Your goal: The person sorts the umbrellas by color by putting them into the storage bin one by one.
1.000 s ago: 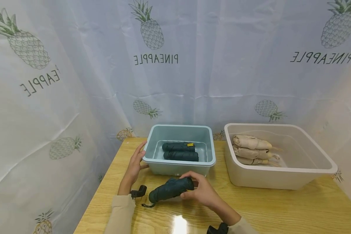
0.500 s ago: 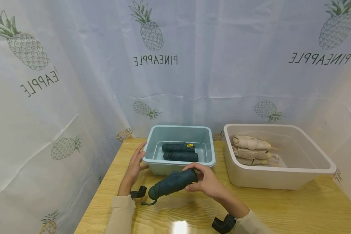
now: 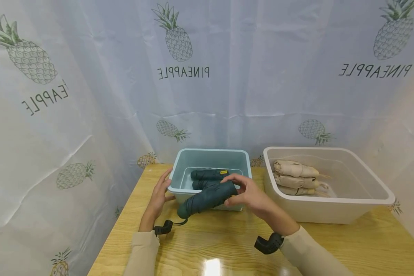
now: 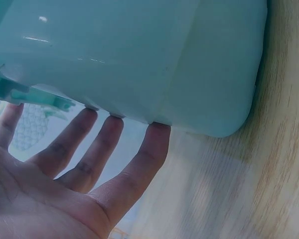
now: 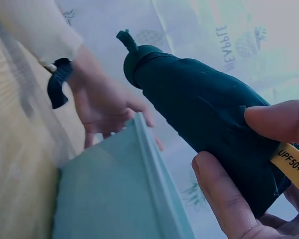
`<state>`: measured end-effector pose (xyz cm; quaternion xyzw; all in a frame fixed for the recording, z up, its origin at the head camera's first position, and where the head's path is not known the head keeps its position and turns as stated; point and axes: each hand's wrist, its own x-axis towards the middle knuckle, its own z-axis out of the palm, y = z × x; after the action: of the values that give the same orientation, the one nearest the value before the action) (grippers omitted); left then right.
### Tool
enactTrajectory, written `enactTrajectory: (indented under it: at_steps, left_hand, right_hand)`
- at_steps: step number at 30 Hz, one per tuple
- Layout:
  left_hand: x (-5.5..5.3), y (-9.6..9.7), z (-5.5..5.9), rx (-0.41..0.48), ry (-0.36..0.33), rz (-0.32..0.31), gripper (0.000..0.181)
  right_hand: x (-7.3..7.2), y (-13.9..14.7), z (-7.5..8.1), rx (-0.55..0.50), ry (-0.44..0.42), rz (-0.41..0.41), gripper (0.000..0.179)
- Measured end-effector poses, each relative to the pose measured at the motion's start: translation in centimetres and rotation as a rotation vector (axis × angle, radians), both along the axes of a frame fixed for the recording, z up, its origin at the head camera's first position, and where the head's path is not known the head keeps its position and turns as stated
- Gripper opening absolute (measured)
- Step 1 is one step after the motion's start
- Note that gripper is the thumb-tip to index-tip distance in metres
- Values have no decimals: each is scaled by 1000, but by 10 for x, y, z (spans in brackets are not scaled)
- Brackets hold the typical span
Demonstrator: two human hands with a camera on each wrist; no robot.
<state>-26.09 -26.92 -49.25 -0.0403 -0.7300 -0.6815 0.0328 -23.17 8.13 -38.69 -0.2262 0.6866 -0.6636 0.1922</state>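
My right hand (image 3: 249, 194) grips one end of a folded dark green umbrella (image 3: 207, 199). The umbrella is lifted at a slant, overlapping the front of a pale blue bin (image 3: 183, 151) in the head view. Its wrist strap dangles at the lower left end, and a yellow UPF50+ tag (image 5: 292, 162) shows near the right thumb. My left hand (image 3: 158, 196) rests against the bin's left side; in the left wrist view its extended fingers (image 4: 139, 169) touch the bin wall. Inside the bin lie two more dark folded umbrellas (image 3: 205, 174), the nearer one partly hidden.
A larger off-white bin (image 3: 331, 211) stands to the right with several beige folded umbrellas (image 3: 294, 168) along its left side. Both bins sit on a wooden table (image 3: 179, 253). A pineapple-print curtain (image 3: 248, 92) hangs behind and at the sides.
My right hand has raised the dark green umbrella from low in front of the blue bin up to its front rim. My left hand has stayed against the bin.
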Motion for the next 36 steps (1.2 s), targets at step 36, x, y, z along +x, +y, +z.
enactTrajectory:
  at_steps: [36]
  left_hand:
    - [0,-3,-3,11,-2,-25,51]
  right_hand:
    - [-117,-16,40,-88,-200,-30,44]
